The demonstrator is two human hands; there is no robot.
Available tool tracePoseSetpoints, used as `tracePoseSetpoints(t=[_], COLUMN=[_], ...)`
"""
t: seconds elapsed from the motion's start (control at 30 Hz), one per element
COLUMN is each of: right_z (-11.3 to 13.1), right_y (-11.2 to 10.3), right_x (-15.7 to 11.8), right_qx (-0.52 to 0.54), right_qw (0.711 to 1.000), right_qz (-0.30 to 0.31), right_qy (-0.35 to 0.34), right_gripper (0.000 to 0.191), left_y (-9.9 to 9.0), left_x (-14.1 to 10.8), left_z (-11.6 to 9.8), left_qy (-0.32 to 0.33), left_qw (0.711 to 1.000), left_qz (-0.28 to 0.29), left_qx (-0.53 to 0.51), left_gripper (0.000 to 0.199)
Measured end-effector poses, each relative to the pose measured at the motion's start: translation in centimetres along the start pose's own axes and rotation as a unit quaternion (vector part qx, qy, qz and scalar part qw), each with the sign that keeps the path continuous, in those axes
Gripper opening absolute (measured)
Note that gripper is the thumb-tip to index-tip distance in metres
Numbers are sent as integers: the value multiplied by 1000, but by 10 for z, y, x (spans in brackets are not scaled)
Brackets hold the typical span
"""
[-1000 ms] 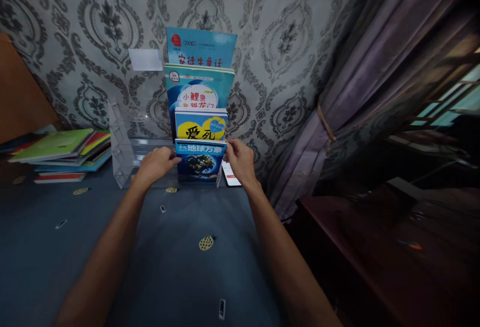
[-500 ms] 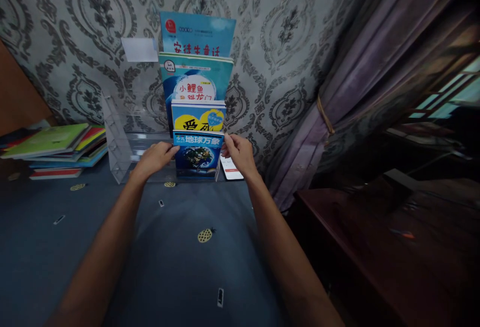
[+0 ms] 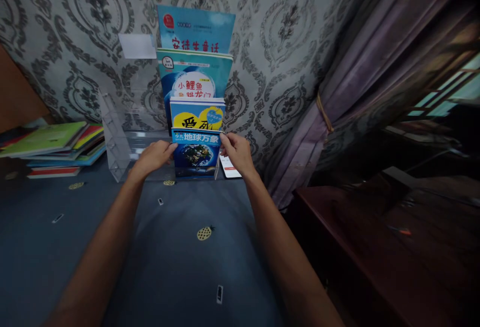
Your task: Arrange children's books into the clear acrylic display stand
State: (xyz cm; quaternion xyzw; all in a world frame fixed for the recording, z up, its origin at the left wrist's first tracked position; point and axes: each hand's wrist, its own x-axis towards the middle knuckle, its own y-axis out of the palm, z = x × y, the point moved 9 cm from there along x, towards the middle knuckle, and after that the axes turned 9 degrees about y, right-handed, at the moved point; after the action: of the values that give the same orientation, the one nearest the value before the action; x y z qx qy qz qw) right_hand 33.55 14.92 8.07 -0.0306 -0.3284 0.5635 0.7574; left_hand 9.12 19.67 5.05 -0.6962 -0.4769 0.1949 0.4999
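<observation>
A small dark blue book with an earth picture [image 3: 195,154] stands upright in the lowest front tier of a clear tiered rack [image 3: 114,139]. My left hand [image 3: 155,157] pinches its upper left edge, and my right hand [image 3: 238,153] grips its upper right edge. Behind it, rising in steps, are a blue and yellow book [image 3: 197,112], a teal book with a white circle [image 3: 195,72] and a light blue book [image 3: 197,27] at the back.
A phone [image 3: 229,168] with a lit screen lies behind my right hand. Stacked books [image 3: 56,147] lie at the left of the blue tablecloth [image 3: 161,257]. A white card [image 3: 138,46] stands above the rack. Purple curtain [image 3: 318,97] and dark red furniture [image 3: 345,247] are right.
The view has shifted slightly, so everything sits a little higher and further left. Both hands keep their places at the sides of the earth book.
</observation>
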Motion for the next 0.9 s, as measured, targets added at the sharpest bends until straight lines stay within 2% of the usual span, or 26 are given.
tracePoseSetpoints(t=[0.3, 0.53, 0.73, 0.9], right_z=[-2, -8, -8, -8], right_y=[1, 12, 13, 9], right_x=[1, 2, 3, 2], right_qx=[-8, 46, 30, 26], right_qw=[1000, 997, 998, 999], right_qz=[10, 53, 46, 26], right_qy=[2, 34, 30, 26], right_gripper=[55, 63, 64, 54], left_y=[1, 1, 2, -1], left_x=[0, 1, 1, 1], left_z=[1, 3, 2, 0], left_qy=[-6, -22, -16, -14], left_qw=[1000, 999, 999, 998], left_qz=[1, 7, 17, 25], left_qx=[-28, -37, -44, -48], left_gripper=[57, 60, 60, 53])
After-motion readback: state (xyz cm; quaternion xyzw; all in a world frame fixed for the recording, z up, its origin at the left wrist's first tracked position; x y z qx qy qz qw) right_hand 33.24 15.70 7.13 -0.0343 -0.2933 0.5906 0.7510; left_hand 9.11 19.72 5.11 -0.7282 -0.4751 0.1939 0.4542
